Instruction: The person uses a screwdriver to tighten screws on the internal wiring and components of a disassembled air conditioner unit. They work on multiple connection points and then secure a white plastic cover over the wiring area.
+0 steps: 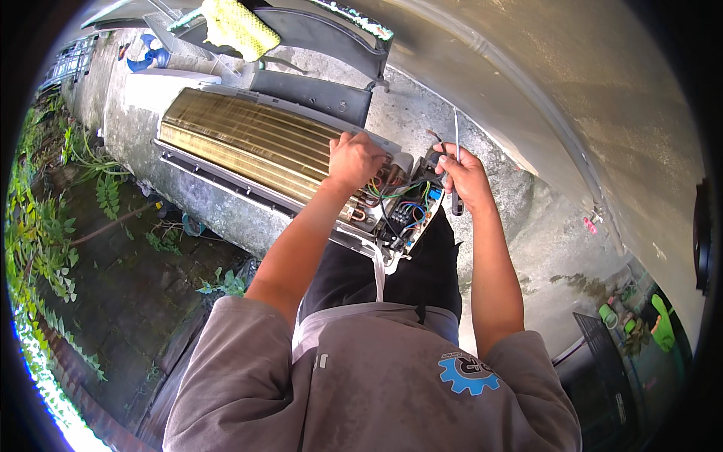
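An indoor air-conditioner unit (241, 139) with a gold finned coil lies before me, its electrical box (410, 222) exposed with coloured wires and copper pipes nearby. My left hand (354, 158) rests at the coil's upper right, fingers curled; what they hold is hidden. My right hand (463, 173) grips a long thin tool (456, 124) with a pale shaft pointing up and a dark lower end, beside a dark part (428, 162) with a short lead, just above the electrical box. A white strap (379, 275) hangs from the unit's near end.
Behind are a black chair (324, 38) with a yellow cloth (241, 30), a blue fan blade (147, 56) and a white panel (169, 87). A wall (572, 90) with a pipe runs along the right; plants (38, 211) border the concrete ledge on the left.
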Tool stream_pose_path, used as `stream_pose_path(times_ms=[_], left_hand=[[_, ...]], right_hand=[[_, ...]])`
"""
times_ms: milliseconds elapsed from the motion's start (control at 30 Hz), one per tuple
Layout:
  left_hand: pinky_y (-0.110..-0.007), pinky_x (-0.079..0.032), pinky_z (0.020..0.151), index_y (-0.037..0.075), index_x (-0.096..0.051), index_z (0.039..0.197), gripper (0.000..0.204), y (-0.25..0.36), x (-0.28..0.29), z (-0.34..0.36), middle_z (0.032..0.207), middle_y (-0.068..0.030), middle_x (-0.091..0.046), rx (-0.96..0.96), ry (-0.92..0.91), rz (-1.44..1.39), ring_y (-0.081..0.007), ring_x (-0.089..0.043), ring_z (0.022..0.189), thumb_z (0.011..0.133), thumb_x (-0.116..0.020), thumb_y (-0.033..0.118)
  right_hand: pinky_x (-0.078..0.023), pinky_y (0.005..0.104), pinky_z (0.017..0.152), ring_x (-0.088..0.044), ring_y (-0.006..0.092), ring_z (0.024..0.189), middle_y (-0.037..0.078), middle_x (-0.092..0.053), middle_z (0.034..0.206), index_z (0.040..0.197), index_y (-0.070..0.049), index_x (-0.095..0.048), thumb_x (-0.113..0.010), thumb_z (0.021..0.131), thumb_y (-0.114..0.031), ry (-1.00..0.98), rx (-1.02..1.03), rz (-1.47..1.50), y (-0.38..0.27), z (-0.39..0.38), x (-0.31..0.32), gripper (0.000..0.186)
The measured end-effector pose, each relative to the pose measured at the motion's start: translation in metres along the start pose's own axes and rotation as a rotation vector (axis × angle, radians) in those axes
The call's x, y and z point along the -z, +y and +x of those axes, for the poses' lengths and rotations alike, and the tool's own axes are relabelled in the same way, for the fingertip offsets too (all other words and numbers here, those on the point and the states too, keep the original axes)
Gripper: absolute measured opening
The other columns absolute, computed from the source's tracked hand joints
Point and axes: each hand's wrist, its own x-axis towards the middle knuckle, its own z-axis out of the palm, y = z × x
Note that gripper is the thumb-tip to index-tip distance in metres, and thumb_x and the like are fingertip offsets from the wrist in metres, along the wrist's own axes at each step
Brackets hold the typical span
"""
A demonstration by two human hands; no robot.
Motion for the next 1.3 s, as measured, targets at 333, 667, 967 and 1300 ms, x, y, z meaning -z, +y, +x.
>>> stream_pose_path(times_ms=[333, 667, 967, 1300], left_hand=[[-0.048, -0.046, 0.093, 0.032, -0.087, 0.096, 0.012, 0.005, -0.003, -0.002, 0.104, 0.0067, -0.073, -0.073, 0.019, -0.001, -0.0290, -0.063, 0.106, 0.085, -0.082, 0.033], [-0.049, -0.045, 0.088, 0.028, -0.085, 0.086, 0.011, 0.009, -0.003, -0.005, 0.097, 0.0056, -0.071, -0.063, 0.125, 0.105, -0.0294, -0.063, 0.102, 0.082, -0.081, 0.037], [-0.049, -0.044, 0.091, 0.024, -0.081, 0.076, 0.017, 0.001, 0.002, 0.009, 0.093, 0.0043, -0.069, -0.180, 0.102, 0.187, -0.0283, -0.060, 0.101, 0.084, -0.074, 0.037], [-0.047, -0.043, 0.094, 0.021, -0.082, 0.080, 0.015, 0.007, 0.009, 0.016, 0.098, 0.0024, -0.069, -0.419, -0.006, 0.225, -0.0261, -0.060, 0.105, 0.085, -0.072, 0.031]], right_hand=[[-0.048, 0.0226, 0.052, -0.054, 0.0032, 0.056, 0.002, -0.070, 0.088, 0.137, -0.007, -0.070, -0.066, 0.108, -0.016, 0.007, -0.020, 0.043, 0.012, -0.007, 0.002, 0.031], [-0.048, 0.0227, 0.052, -0.054, 0.0030, 0.055, 0.002, -0.069, 0.088, 0.136, -0.005, -0.070, -0.064, 0.108, -0.015, 0.001, 0.002, 0.047, 0.016, -0.005, 0.003, 0.031], [-0.047, 0.0216, 0.051, -0.053, 0.0024, 0.054, 0.002, -0.069, 0.088, 0.136, -0.005, -0.070, -0.065, 0.108, -0.015, 0.010, -0.014, 0.060, 0.019, -0.007, 0.007, 0.031], [-0.046, 0.0218, 0.051, -0.053, 0.0025, 0.054, 0.001, -0.069, 0.087, 0.136, -0.005, -0.071, -0.064, 0.108, -0.015, 0.013, -0.027, 0.052, 0.021, -0.008, 0.005, 0.030]])
